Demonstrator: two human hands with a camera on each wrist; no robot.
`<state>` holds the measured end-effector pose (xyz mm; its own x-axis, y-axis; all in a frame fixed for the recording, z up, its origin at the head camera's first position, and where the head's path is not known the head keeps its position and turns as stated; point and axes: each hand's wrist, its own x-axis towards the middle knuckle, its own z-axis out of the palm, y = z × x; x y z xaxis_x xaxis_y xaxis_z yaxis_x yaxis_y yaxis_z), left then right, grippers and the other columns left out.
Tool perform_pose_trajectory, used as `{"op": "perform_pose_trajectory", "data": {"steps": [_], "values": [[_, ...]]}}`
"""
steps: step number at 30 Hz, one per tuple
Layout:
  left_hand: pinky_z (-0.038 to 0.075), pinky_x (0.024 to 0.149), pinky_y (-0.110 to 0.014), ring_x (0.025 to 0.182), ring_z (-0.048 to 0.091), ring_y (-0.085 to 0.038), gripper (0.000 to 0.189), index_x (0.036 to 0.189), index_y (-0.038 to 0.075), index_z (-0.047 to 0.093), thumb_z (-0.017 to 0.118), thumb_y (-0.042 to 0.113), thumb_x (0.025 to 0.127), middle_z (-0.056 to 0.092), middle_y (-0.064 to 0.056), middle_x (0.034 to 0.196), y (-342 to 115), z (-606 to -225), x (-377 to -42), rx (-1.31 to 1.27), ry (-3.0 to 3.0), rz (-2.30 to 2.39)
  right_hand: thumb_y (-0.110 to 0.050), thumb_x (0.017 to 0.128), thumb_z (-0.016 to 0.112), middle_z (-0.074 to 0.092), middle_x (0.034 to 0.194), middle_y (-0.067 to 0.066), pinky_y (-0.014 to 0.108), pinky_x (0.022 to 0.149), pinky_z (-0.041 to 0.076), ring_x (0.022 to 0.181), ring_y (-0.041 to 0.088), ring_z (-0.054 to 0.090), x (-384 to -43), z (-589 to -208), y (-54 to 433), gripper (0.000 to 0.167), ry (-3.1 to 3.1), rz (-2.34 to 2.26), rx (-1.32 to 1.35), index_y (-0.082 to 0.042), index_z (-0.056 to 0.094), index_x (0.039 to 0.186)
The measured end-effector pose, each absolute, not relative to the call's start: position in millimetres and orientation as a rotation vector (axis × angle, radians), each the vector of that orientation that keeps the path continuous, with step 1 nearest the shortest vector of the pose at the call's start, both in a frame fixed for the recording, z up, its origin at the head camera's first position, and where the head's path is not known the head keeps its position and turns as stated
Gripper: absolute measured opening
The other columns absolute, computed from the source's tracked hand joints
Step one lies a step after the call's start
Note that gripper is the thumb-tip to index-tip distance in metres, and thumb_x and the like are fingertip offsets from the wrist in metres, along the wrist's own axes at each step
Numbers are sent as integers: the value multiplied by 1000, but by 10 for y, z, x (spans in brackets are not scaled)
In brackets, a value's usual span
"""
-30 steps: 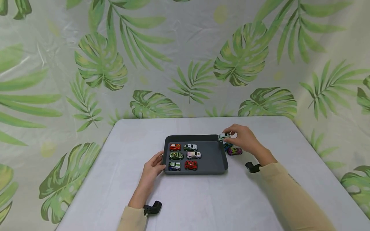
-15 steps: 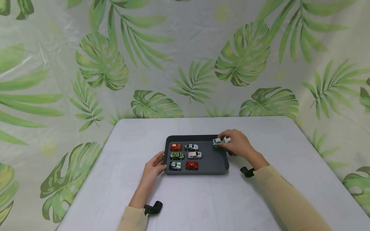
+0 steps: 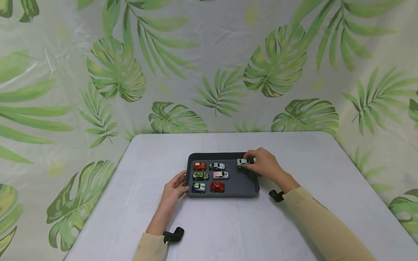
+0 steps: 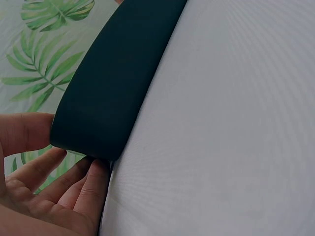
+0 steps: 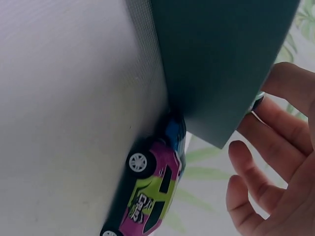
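Observation:
My left hand [image 3: 173,192] grips the left side of a dark grey tray [image 3: 240,186]. In the left wrist view its thumb lies at the rim, with the fingers [image 4: 93,191] against the outer wall. Over the tray's back right part, my right hand [image 3: 263,164] pinches a pale mint toy car [image 3: 241,162] between thumb and fingers. Only a sliver of that car shows in the right wrist view, behind the tray wall [image 5: 216,73]. Two columns of toy cars stand in the tray's left half, among them a red one [image 3: 217,187] and a camouflage one [image 3: 200,176].
Outside the tray's right wall, a purple and green toy car [image 5: 147,196] and a blue one [image 5: 174,130] stand on the white table [image 3: 222,228]. My right hand hides them from the head view. A leaf-patterned cloth [image 3: 215,54] hangs behind the table.
My right hand has carried the mint toy car from the tray's back right corner leftward and down into the tray. The left hand stays at the tray's left side.

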<state>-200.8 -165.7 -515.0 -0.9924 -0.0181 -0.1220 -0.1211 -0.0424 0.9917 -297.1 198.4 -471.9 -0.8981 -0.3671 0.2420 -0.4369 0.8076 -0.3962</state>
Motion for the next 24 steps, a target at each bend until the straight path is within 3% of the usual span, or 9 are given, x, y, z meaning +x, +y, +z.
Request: {"op": "perform_pose_trajectory", "data": {"steps": [6,24], "values": [[47,104,-41,137,46,-32,62,149,15,51,61,-6,91,47,-20,150,-1641,-5166,-2006,-168,2126,2212,-37,82,84,66,87,-4,39,69,47,83,18,53,-3029,-4766,1924,24,-2867,592,627,-22,75,100],[46,105,-44,136,47,-33,62,149,14,51,60,-5,91,47,-20,149,-1640,-5170,-2004,-173,2162,2198,-36,81,85,65,89,-6,35,62,44,79,18,46,-3092,-4819,1798,27,-2940,456,665,-21,74,102]]}}
